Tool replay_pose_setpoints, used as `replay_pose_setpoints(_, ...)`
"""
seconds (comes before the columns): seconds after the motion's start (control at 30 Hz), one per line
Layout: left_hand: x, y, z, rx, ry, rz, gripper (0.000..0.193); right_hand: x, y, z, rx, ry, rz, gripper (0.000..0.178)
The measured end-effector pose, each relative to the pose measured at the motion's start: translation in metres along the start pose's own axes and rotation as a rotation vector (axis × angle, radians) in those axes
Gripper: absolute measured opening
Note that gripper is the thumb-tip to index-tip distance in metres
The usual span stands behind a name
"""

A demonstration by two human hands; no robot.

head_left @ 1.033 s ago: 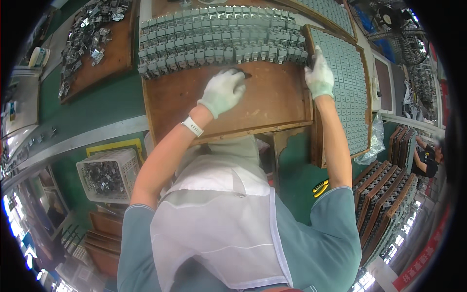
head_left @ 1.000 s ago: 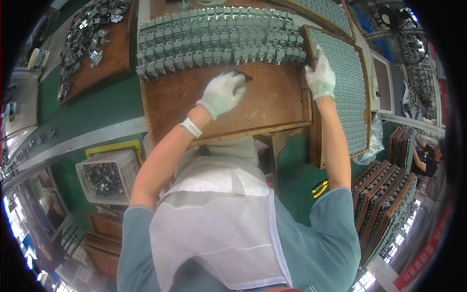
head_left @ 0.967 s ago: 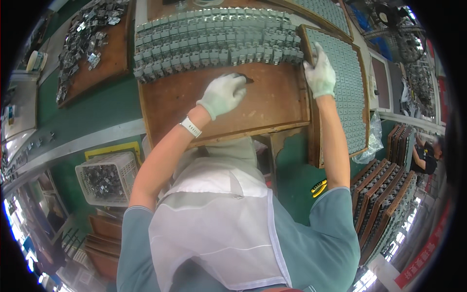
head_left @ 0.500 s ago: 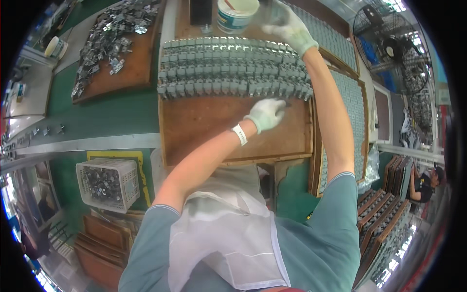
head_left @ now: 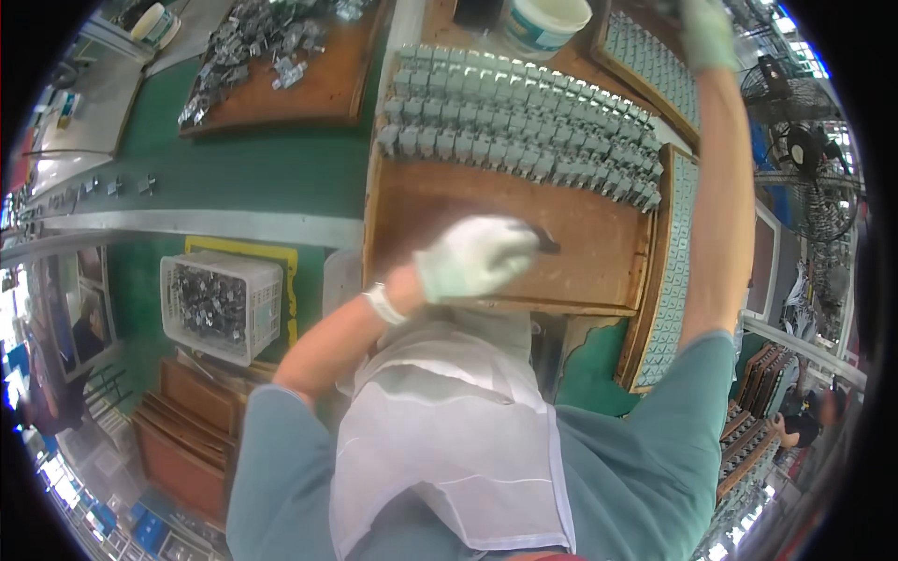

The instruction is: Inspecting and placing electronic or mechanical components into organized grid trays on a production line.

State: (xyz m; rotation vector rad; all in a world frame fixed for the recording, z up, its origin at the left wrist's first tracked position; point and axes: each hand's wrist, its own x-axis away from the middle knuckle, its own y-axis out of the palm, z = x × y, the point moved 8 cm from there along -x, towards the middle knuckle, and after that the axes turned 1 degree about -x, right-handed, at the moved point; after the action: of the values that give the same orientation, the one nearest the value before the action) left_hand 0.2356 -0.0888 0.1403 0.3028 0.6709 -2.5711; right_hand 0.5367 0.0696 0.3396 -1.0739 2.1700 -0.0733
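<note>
My left hand (head_left: 479,256), in a white glove, is over the near part of a wooden tray (head_left: 440,201). Its fingers are closed on a small dark piece (head_left: 544,241) that sticks out past the fingertips; motion blur hides what kind it is. Beyond it, several rows of small grey metal parts (head_left: 524,117) stand close together across the tray's far half. My right hand (head_left: 708,35), gloved too, is stretched far out at the upper right, beyond a second tray of flat grey parts (head_left: 645,58). Its fingers are blurred and cut off by the dark rim.
A white tub (head_left: 547,23) stands behind the rows. On the left, loose metal pieces (head_left: 271,42) are heaped on a brown board. A white crate (head_left: 224,309) of metal parts sits lower left. A filled tray (head_left: 669,280) lies under my right arm; fans (head_left: 795,140) stand beyond.
My left hand has drawn back toward me from beside the rows. The right hand has left the tub area and swung outward to the right. The view has shifted left and tilted.
</note>
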Motion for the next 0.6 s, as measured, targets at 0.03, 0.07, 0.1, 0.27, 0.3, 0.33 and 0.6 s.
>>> replay_pose_setpoints(0.03, 0.018, -0.031, -0.005, -0.067, -0.054, 0.079, 0.021, 0.037, 0.005, -0.052, 0.035, -0.004, -0.057, 0.036)
replay_pose_setpoints(0.07, 0.034, -0.055, -0.011, -0.126, -0.09, 0.133, 0.021, 0.062, -0.012, -0.036, -0.171, 0.256, 0.048, 0.031)
replay_pose_setpoints(0.1, 0.058, -0.086, -0.028, -0.085, -0.181, 0.314, 0.022, 0.088, -0.001, -0.054, 0.051, 0.199, -0.215, 0.043)
replay_pose_setpoints(0.27, 0.128, -0.173, -0.118, 0.193, -0.45, 0.935, 0.033, 0.224, 0.06, -0.076, -0.262, 0.388, -0.393, 0.043)
replay_pose_setpoints(0.3, 0.13, -0.175, -0.14, 0.2, -0.518, 0.895, 0.036, 0.235, 0.068, -0.076, -0.268, 0.385, -0.436, 0.041)
replay_pose_setpoints(0.33, 0.127, -0.176, -0.146, 0.202, -0.521, 0.888, 0.036, 0.243, 0.076, -0.079, -0.279, 0.37, -0.433, 0.038)
replay_pose_setpoints(0.6, 0.106, -0.153, -0.15, 0.043, -0.506, 0.536, 0.041, 0.271, 0.092, -0.094, -0.13, 0.234, -0.356, 0.025)
